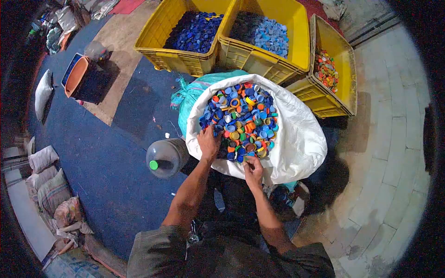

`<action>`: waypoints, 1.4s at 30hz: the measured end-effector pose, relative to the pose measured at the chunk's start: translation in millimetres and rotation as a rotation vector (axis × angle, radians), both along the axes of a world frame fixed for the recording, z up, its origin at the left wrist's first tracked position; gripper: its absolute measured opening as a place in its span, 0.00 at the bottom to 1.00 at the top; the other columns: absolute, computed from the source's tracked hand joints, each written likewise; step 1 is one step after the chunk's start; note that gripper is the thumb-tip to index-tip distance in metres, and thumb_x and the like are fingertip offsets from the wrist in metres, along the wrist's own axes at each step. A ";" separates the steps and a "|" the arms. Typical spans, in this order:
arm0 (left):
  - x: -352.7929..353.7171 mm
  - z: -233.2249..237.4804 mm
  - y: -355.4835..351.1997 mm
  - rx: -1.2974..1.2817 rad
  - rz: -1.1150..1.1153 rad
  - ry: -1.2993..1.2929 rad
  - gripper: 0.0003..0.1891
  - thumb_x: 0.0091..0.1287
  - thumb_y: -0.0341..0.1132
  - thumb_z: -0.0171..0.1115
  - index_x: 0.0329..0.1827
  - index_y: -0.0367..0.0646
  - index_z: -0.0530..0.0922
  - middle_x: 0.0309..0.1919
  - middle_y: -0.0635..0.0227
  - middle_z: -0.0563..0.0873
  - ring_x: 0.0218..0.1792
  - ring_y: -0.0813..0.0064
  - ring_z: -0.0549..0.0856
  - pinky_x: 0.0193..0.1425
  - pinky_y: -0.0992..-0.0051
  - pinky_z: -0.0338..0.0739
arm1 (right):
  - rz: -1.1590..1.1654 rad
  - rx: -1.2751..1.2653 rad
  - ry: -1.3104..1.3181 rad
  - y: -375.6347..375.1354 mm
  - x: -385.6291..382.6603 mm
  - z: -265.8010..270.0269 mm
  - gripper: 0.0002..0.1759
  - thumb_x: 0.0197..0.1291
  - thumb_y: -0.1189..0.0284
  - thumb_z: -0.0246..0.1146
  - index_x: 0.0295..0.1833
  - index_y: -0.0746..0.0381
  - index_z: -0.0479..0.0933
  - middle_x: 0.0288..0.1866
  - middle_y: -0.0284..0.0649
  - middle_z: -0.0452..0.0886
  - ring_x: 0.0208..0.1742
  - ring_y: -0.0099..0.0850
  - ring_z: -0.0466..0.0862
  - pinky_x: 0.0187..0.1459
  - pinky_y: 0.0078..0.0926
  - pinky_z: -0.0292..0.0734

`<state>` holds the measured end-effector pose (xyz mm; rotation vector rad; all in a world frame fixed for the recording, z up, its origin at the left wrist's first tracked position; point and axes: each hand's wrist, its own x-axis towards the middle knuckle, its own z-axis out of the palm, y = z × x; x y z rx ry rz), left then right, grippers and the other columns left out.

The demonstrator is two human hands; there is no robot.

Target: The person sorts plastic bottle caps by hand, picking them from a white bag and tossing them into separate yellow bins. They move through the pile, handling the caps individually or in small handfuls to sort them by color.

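Note:
A large white sack (296,134) stands in front of me with its mouth rolled open, full of bottle caps (241,116) in blue, orange, green, yellow and white. My left hand (210,142) reaches over the near left rim. Its fingers are apart and touch the caps at that side, the tips partly hidden among them. At the near rim is my right hand (253,171), thumb and fingers pinched together beside some blue caps. Whatever lies between those fingers is too small to make out.
Behind the sack stand yellow crates (185,58) holding dark blue, light blue and orange-red caps. A teal sack (185,92) leans alongside. To the left are a big clear bottle (167,157) with a green cap and an orange tub (76,76). Stuffed sacks (52,192) line the left edge.

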<state>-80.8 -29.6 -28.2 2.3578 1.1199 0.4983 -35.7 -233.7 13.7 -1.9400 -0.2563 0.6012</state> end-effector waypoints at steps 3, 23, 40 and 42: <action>-1.7 2.9 -1.9 0.016 0.037 -0.017 0.22 0.55 0.43 0.68 0.50 0.43 0.76 0.35 0.61 0.82 0.37 0.55 0.77 0.41 0.60 0.68 | 0.021 0.027 -0.056 3.1 2.8 -0.9 0.13 0.56 0.72 0.64 0.47 0.62 0.75 0.37 0.36 0.80 0.37 0.27 0.79 0.39 0.25 0.75; -106.3 37.8 -11.2 -1.873 0.817 -1.092 0.07 0.61 0.34 0.55 0.31 0.41 0.70 0.25 0.66 0.74 0.28 0.71 0.76 0.35 0.71 0.74 | 0.413 -0.282 -0.776 120.0 38.4 -20.2 0.16 0.50 0.70 0.65 0.47 0.55 0.75 0.38 0.37 0.82 0.51 0.37 0.73 0.52 0.46 0.59; -114.5 45.5 -28.8 -1.628 0.673 -0.852 0.13 0.65 0.34 0.54 0.49 0.37 0.72 0.30 0.70 0.77 0.25 0.80 0.75 0.31 0.78 0.73 | 0.721 -0.400 -1.117 158.7 56.2 -39.7 0.19 0.53 0.69 0.60 0.52 0.56 0.76 0.34 0.37 0.82 0.47 0.35 0.73 0.47 0.44 0.58; -108.9 49.6 -28.3 -1.488 0.561 -0.660 0.13 0.63 0.32 0.57 0.48 0.36 0.73 0.30 0.69 0.79 0.26 0.79 0.77 0.33 0.78 0.74 | 0.610 -0.290 -1.006 157.7 58.4 -30.3 0.18 0.51 0.71 0.61 0.51 0.57 0.76 0.36 0.38 0.81 0.48 0.35 0.73 0.49 0.44 0.59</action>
